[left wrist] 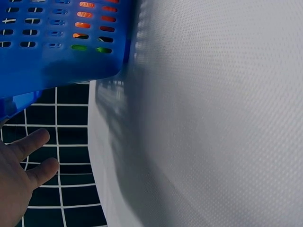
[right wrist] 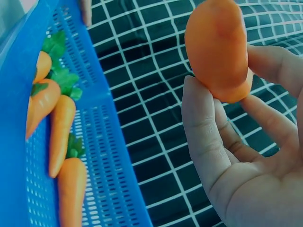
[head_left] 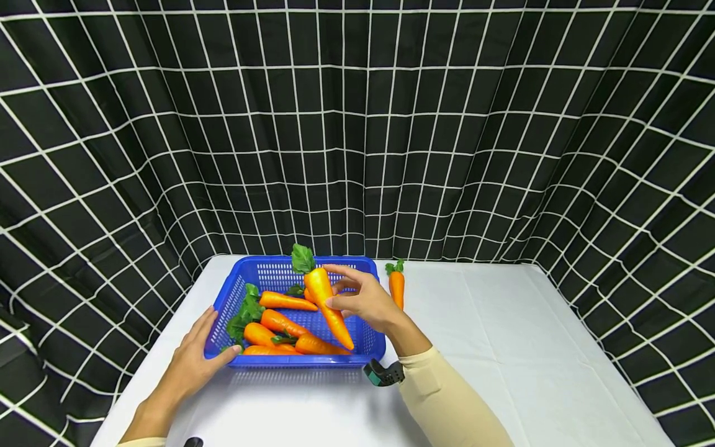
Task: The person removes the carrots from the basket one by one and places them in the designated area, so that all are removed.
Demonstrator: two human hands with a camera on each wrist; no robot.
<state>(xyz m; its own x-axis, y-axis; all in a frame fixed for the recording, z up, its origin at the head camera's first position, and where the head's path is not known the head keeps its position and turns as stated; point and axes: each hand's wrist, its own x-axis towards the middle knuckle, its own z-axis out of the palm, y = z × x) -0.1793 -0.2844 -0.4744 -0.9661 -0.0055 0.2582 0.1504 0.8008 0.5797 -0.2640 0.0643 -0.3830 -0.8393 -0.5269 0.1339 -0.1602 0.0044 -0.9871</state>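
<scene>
My right hand point(head_left: 368, 301) pinches an orange carrot point(head_left: 336, 320) with a green leafy top between thumb and fingers. The carrot is held at a slant over the blue plastic basket point(head_left: 290, 361), its tip pointing down toward the front. In the right wrist view, the carrot's thick orange body point(right wrist: 215, 47) fills the space between the fingertips. Several more carrots lie in the basket, among them one carrot point(head_left: 285, 301) lying crosswise near the middle. At the basket's left side rests my left hand point(head_left: 195, 357), fingers extended along the outside and thumb at the front corner.
One carrot point(head_left: 396, 288) lies on the white tablecloth point(head_left: 503, 335) just right of the basket, partly behind my right hand. A black curtain with a white grid point(head_left: 391, 136) surrounds the table at the back and sides. A dark strap point(head_left: 385, 374) is around my right wrist.
</scene>
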